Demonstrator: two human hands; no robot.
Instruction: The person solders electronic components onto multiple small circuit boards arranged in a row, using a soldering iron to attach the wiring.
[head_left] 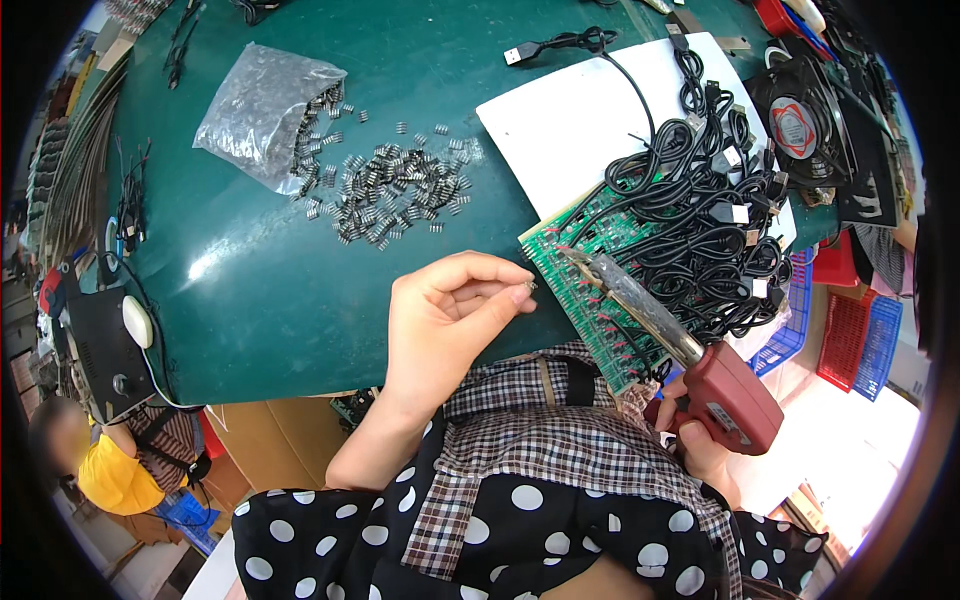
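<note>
My left hand (pixel 450 310) is closed in a pinch at the left edge of a green circuit board panel (pixel 550 255). Between thumb and forefinger shows a tiny metal-pinned part (pixel 531 286), mostly hidden by the fingertips. My right hand (pixel 700 448) is wrapped round the dark red handle of a soldering gun (pixel 738 398). Its metal barrel slants up and left across the board, with the tip above the board's upper left part. Black USB cables (pixel 680 215) lie coiled in a heap over the board's right side. Whether the tip touches the board I cannot tell.
Small pinned parts (pixel 395 190) lie loose on the green table (pixel 290 330), spilling from a clear plastic bag (pixel 265 110). A white sheet (pixel 560 130) lies under the cables. A fan (pixel 800 125) stands at the right, a black control box (pixel 105 350) at the left. Another person (pixel 120 475) sits at lower left.
</note>
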